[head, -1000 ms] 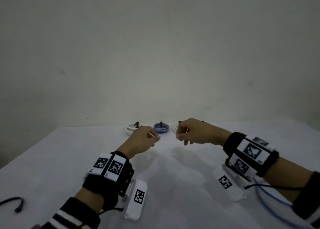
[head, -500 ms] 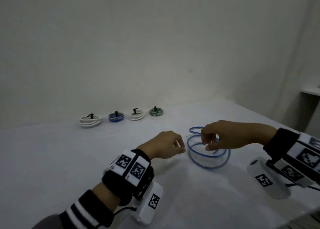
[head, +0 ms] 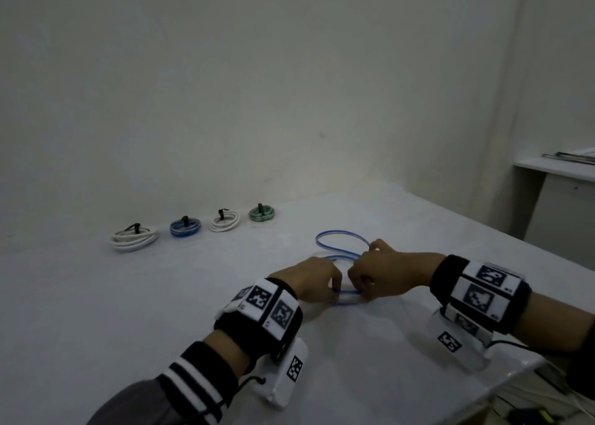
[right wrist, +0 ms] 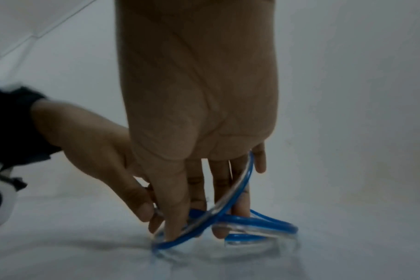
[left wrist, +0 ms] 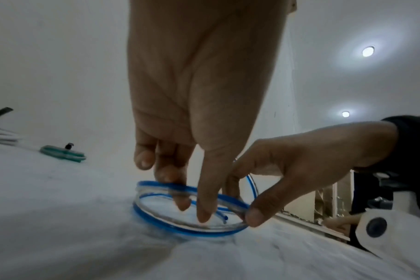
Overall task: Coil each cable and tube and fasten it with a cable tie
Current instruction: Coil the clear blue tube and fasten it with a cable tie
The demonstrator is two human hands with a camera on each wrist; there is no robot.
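A clear tube with a blue stripe (head: 342, 243) lies in loose loops on the white table (head: 128, 312), right of centre. My left hand (head: 335, 284) reaches down into the near loop (left wrist: 192, 210) and pinches the tube between thumb and fingers. From the right, my right hand (head: 357, 284) grips the same loops; one strand (right wrist: 248, 174) runs up between its fingers. Its thumb (left wrist: 252, 216) presses the tube's right side. The far loop stands free behind the hands.
Along the back of the table lie several tied coils: white (head: 133, 236), blue (head: 185, 226), white (head: 224, 222), green (head: 262, 213). The table's edge runs close on the right, with a white desk (head: 560, 173) beyond and loose wires (head: 547, 392) below it.
My view swung right from the tied coils to the blue-striped tube. Both hands came down onto it and closed on its loops, drawing the near loop tighter.
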